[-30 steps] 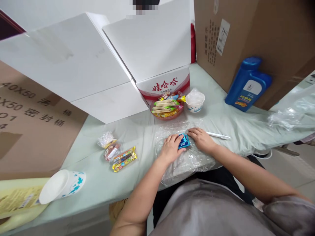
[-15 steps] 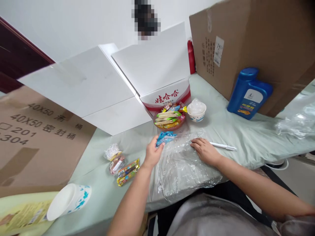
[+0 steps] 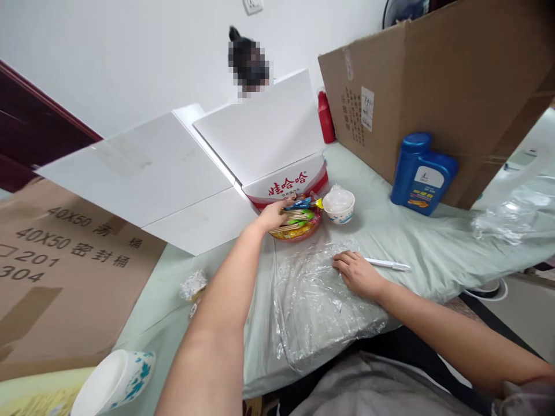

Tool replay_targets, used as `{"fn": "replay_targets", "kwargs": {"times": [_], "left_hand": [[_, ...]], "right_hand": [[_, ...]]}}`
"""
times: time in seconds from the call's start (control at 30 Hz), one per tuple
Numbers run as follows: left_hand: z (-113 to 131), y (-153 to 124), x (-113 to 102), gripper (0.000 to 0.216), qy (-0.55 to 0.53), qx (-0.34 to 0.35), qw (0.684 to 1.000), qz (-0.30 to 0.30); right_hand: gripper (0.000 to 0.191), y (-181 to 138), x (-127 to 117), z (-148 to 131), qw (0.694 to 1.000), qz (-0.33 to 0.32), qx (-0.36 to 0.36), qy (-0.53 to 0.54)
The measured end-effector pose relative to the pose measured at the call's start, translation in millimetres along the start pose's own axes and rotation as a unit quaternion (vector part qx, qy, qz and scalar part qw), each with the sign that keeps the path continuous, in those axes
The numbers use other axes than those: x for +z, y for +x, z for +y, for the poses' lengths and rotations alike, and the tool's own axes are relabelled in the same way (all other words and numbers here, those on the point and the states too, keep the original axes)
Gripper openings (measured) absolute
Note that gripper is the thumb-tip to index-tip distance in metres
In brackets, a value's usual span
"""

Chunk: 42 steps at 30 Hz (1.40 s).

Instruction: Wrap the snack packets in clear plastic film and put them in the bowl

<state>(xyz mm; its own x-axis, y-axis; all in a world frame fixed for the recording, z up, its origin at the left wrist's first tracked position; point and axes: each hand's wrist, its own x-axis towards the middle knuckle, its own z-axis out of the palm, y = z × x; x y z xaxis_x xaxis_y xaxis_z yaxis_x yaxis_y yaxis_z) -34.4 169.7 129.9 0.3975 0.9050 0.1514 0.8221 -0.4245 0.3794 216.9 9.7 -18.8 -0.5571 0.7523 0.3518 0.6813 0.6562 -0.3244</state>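
My left hand [image 3: 272, 216] reaches out to a red bowl [image 3: 299, 234] heaped with wrapped snacks, its fingers closed on a small blue packet [image 3: 299, 203] lying on top of the heap. My right hand [image 3: 356, 273] rests palm down, fingers spread, on a sheet of clear plastic film [image 3: 318, 303] spread over the pale green tablecloth. A white pen [image 3: 389, 265] lies just right of that hand.
A small white bowl [image 3: 339, 205] stands right of the snack bowl. Behind are an open white carton [image 3: 284, 184], a red bottle [image 3: 325, 118], a big cardboard box [image 3: 433, 86] and a blue jug [image 3: 421, 174]. Loose snack packs [image 3: 193, 286] and a tipped cup [image 3: 117, 382] lie left.
My left hand lifted the blue packet off the plastic film and carried it forward to the top of the snack bowl. My right hand stayed on the film.
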Motion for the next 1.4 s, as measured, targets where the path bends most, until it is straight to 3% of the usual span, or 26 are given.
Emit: {"fn": "replay_targets", "kwargs": {"times": [0.1,0.17,0.2,0.3,0.37,0.47,0.53,0.6,0.77,0.87,0.9,0.97,1.03,1.1,1.17,1.27,1.4], "left_hand": [[14.5,-27.0,6.4,0.047,0.037,0.053,0.986,0.154],[27.4,-58.7,16.2,0.036,0.052,0.086,0.974,0.204],[33.1,-76.9,24.2,0.029,0.047,0.107,0.976,0.185],[37.6,-132.0,57.4,0.021,0.021,0.167,0.985,0.041],[25.7,-162.7,79.3,0.020,0.038,0.147,0.988,-0.007],[-6.5,-194.7,96.5,0.018,0.097,0.043,0.994,0.021],[-24.0,-209.5,95.2,0.017,0.123,-0.021,0.991,0.057],[-28.6,-222.7,87.6,0.015,0.124,-0.039,0.987,0.091],[13.9,-258.2,71.8,0.014,0.033,0.034,0.990,0.133],[40.3,-280.5,75.3,0.012,-0.020,0.099,0.993,0.053],[44.6,-287.8,78.3,0.021,-0.017,0.120,0.993,0.013],[46.5,-301.4,85.9,0.042,0.014,0.143,0.989,-0.046],[42.2,-312.4,93.7,0.042,0.040,0.142,0.988,-0.043],[36.7,-319.6,99.6,0.028,0.034,0.139,0.990,-0.014],[33.3,-322.6,102.3,0.017,0.005,0.139,0.990,0.011],[34.1,-321.5,99.7,0.015,-0.042,0.130,0.990,0.026],[40.0,-317.8,87.9,0.014,-0.085,0.075,0.993,0.031]], "right_hand": [[0.029,-0.2,0.8,0.7,1.000,0.000,0.000,0.001],[0.030,-0.4,1.1,1.2,1.000,-0.001,0.000,0.002],[0.030,-0.4,1.0,1.4,1.000,-0.001,0.001,0.002],[0.030,-0.4,0.5,1.4,1.000,-0.006,0.004,0.000],[0.031,-0.6,0.3,1.0,1.000,-0.011,0.006,-0.005],[0.032,-1.2,0.9,0.1,1.000,-0.014,0.009,-0.014],[0.033,-1.3,0.7,-0.1,1.000,-0.015,0.009,-0.013],[0.033,-0.5,-1.5,1.1,1.000,-0.013,0.011,0.002],[0.028,5.2,-22.4,10.7,0.991,0.030,0.053,0.120],[0.024,2.8,-48.1,12.8,0.978,0.064,0.088,0.178],[0.024,-0.9,-58.0,11.4,0.975,0.071,0.085,0.192],[0.028,-13.9,-76.2,5.0,0.974,0.048,0.039,0.220],[0.039,-33.9,-86.4,-3.8,0.967,-0.050,-0.044,0.247],[0.054,-57.7,-84.4,-11.7,0.952,-0.163,-0.108,0.237],[0.062,-80.2,-72.7,-16.1,0.957,-0.208,-0.119,0.164],[0.046,-100.6,-55.8,-17.2,0.973,-0.182,-0.102,0.102],[0.031,-100.2,-63.0,-18.3,0.974,-0.130,-0.064,0.174]]}}
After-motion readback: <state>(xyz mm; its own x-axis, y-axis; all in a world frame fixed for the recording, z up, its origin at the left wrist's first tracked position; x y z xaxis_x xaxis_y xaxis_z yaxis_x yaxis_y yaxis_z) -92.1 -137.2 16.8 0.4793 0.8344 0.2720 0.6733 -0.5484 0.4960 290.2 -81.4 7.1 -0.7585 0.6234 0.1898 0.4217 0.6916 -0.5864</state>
